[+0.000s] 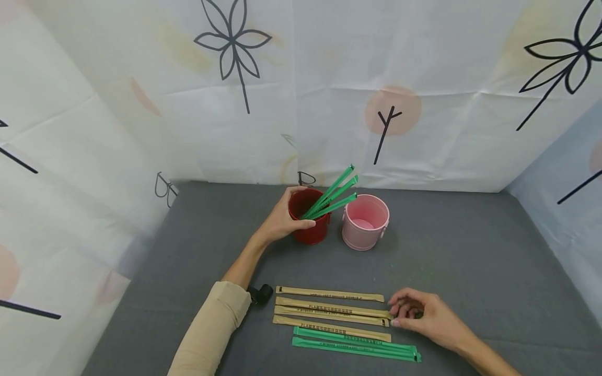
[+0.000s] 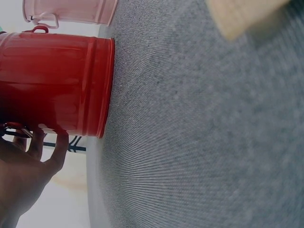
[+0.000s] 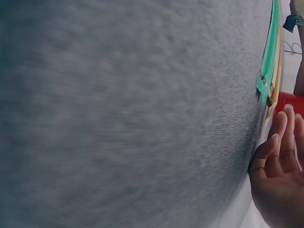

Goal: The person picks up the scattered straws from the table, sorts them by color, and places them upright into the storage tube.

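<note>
My left hand [image 1: 286, 216] grips the side of a small red bucket [image 1: 311, 233], thumb in front and fingers round the far side. Three green paper-wrapped straws [image 1: 331, 194] lean out of the bucket toward the right. In the left wrist view the red bucket [image 2: 57, 83] stands on its base on the cloth. My right hand [image 1: 428, 316] is low over the table at the right ends of several tan wrapped straws [image 1: 333, 309], its fingers loosely bent with nothing between them. Below these lie green wrapped straws [image 1: 355, 345], side by side.
A pink bucket [image 1: 366, 223] stands right beside the red one, with nothing visible inside. Grey cloth [image 1: 461, 250] covers the table. White patterned fabric [image 1: 329, 136] hangs behind and at both sides.
</note>
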Available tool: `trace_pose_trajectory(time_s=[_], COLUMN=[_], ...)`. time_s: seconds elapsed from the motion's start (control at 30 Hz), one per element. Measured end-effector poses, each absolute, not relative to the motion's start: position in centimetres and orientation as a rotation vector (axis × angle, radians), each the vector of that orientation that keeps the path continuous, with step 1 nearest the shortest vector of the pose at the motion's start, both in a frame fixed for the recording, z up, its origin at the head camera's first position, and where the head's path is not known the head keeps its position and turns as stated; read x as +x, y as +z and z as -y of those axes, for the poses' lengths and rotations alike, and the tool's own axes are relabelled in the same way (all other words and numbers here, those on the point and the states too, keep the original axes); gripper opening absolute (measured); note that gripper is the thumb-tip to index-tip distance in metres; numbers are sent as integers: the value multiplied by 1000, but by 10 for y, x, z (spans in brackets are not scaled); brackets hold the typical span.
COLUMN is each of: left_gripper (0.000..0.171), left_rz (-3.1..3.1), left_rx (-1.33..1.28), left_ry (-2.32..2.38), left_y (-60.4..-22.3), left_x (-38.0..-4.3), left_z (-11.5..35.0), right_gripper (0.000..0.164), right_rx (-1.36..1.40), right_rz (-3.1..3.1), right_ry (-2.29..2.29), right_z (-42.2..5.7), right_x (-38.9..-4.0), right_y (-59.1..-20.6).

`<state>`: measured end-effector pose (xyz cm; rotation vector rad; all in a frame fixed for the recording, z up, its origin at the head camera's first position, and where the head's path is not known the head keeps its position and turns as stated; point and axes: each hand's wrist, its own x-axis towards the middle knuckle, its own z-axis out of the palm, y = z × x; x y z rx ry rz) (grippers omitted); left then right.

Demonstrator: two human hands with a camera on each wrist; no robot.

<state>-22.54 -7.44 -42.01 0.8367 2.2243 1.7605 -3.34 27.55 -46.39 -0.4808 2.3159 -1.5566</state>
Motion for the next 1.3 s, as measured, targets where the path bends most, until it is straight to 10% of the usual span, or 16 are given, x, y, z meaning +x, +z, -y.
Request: trace_pose_trajectory(time_s=[1.3], left_gripper=[84], left_rz=[-2236], left_rx=[792], left_ry=[1732], left_y=[-420], left_x=[-228], left_z=[74], right_gripper=[18], right_rx=[-710], right_rz=[-2800], right_ry=[-1194], right_z=[-251], right_x=[-11], right_y=[-482])
